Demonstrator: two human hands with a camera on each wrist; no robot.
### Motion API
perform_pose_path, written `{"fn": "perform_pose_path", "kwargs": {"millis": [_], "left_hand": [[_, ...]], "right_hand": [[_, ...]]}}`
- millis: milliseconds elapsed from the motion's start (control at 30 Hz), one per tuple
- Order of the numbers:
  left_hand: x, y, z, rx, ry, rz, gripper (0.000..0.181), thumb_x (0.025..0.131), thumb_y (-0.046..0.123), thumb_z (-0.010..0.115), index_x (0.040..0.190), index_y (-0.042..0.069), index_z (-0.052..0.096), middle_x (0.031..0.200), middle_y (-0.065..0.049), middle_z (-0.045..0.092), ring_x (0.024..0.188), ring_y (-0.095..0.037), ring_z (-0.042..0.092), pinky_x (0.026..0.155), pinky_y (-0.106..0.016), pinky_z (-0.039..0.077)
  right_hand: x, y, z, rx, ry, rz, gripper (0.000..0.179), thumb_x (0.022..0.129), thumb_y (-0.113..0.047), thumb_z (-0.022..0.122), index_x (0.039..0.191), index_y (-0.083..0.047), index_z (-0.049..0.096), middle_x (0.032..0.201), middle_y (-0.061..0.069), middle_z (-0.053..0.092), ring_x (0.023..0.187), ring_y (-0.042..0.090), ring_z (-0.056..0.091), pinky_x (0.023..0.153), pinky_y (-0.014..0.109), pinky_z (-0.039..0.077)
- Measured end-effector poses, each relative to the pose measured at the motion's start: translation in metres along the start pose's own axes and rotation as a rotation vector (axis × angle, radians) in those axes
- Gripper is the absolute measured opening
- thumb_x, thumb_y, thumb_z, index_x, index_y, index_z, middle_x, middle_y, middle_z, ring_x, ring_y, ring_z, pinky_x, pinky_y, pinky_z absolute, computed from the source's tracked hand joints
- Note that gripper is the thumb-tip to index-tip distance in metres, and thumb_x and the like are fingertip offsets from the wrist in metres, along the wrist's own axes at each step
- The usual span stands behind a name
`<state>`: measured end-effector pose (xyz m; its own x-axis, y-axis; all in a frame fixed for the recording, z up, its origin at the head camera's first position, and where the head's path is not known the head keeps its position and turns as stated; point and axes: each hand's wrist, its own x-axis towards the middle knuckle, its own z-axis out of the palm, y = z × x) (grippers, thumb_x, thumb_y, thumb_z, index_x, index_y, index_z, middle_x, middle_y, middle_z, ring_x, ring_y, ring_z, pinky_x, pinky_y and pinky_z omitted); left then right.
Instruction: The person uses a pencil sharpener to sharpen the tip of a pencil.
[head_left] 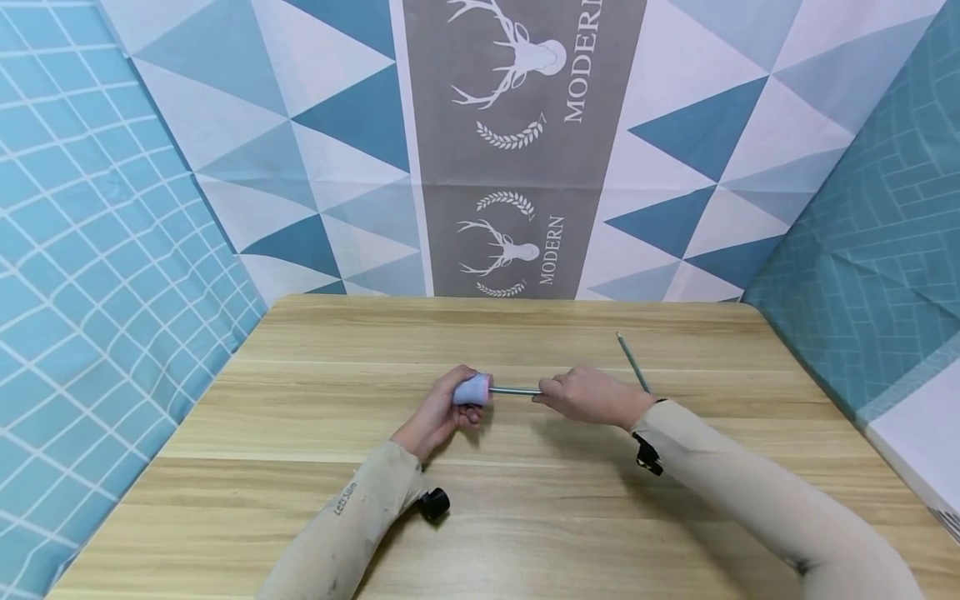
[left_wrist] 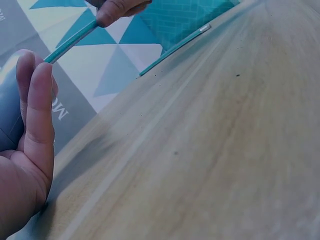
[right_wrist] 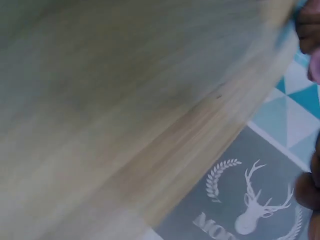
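My left hand (head_left: 444,414) grips a lavender, cup-shaped pencil sharpener (head_left: 471,390) with a pink end, lying sideways over the middle of the table. A green pencil (head_left: 515,391) runs level into that pink end, so its tip is hidden. Its other end is pinched by my right hand (head_left: 588,395), fingers and thumb together. In the left wrist view, the pencil (left_wrist: 72,41) spans the gap between both hands, and the sharpener (left_wrist: 9,110) shows at the left edge. Only fingertips of the right hand (right_wrist: 307,192) appear at the right wrist view's edge.
A second green pencil (head_left: 633,362) lies on the wooden table (head_left: 525,517), just beyond my right wrist. Patterned cloth (head_left: 517,167) hangs behind the table, with blue tiled cloth (head_left: 97,250) at left. A white box-like thing (head_left: 922,433) stands at the right edge.
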<state>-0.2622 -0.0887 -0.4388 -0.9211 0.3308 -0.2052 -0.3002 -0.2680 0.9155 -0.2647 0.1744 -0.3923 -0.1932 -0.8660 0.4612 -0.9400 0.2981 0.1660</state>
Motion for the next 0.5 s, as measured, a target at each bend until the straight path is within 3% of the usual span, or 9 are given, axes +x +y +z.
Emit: {"fn": "perform_pose_path", "kwargs": {"millis": [167,367,500], "left_hand": [[0.000,0.000,-0.001,0.002,0.007,0.000,0.039,0.092,0.030,0.052,0.113,-0.002,0.048,0.079,-0.010,0.058,0.048,-0.012,0.054,0.047,-0.023,0.048],[-0.001,0.002,0.000,-0.001,0.002,0.003,0.038,0.092,0.031,0.051,0.111,-0.002,0.049,0.077,-0.009,0.058,0.048,-0.012,0.054,0.047,-0.023,0.048],[-0.002,0.002,0.001,0.000,-0.011,0.001,0.035,0.093,0.030,0.050,0.109,-0.002,0.049,0.075,-0.009,0.059,0.048,-0.011,0.055,0.047,-0.023,0.048]], "right_hand": [[0.008,0.003,-0.010,0.522,-0.162,0.323,0.038,0.099,-0.015,0.061,0.069,-0.016,0.038,0.058,-0.015,0.028,0.050,-0.003,0.025,0.048,0.017,0.027],[0.012,0.012,-0.017,1.021,-0.319,0.715,0.042,0.100,-0.021,0.060,0.067,-0.012,0.036,0.051,-0.007,0.030,0.042,0.006,0.026,0.042,0.023,0.026],[0.008,0.020,-0.012,1.249,-0.389,0.858,0.039,0.101,-0.023,0.059,0.069,-0.007,0.043,0.048,-0.003,0.031,0.038,0.009,0.026,0.035,0.024,0.025]]}}
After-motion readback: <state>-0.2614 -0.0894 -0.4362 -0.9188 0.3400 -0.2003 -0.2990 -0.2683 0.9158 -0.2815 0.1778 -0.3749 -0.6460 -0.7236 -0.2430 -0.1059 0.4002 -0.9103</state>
